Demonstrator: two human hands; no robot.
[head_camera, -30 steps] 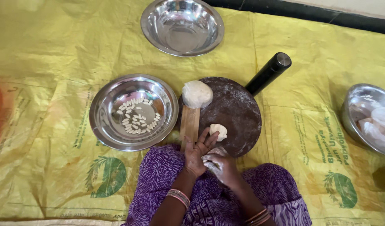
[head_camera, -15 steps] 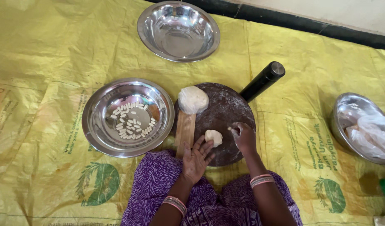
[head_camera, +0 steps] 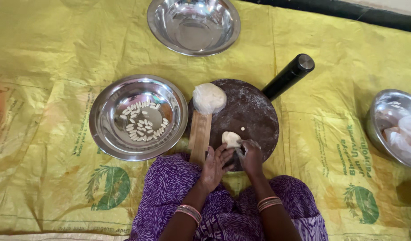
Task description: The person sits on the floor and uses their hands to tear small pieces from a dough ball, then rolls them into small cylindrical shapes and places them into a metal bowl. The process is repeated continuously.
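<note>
The right hand [head_camera: 249, 155] was pinched on the near edge of a small dough piece [head_camera: 231, 139], fingertips together on it; half a second before, that hand had been farther right on the board, apart from the piece. The left hand [head_camera: 215, 166] lay with fingers spread, clamped on nothing, its tips just beside the piece and touching the near end of a ribbed wooden paddle [head_camera: 200, 136], much as before.

The piece sat on the near part of a round dark board [head_camera: 254, 111]. A big dough ball [head_camera: 208, 98] rested at the board's left edge, on the paddle's far end. A black handle [head_camera: 289, 76] stuck out from the board's far right.

Left of the board stood a steel bowl [head_camera: 108, 129] with small shaped dough bits [head_camera: 142, 122]. A second steel bowl [head_camera: 194, 27] stood beyond, and a third [head_camera: 380, 117], at far right, held clear plastic bags [head_camera: 404, 136].

All lay on yellow sacking [head_camera: 45, 53] printed with round green emblems [head_camera: 111, 187] near the person's knees and blocks of green lettering beside them.
</note>
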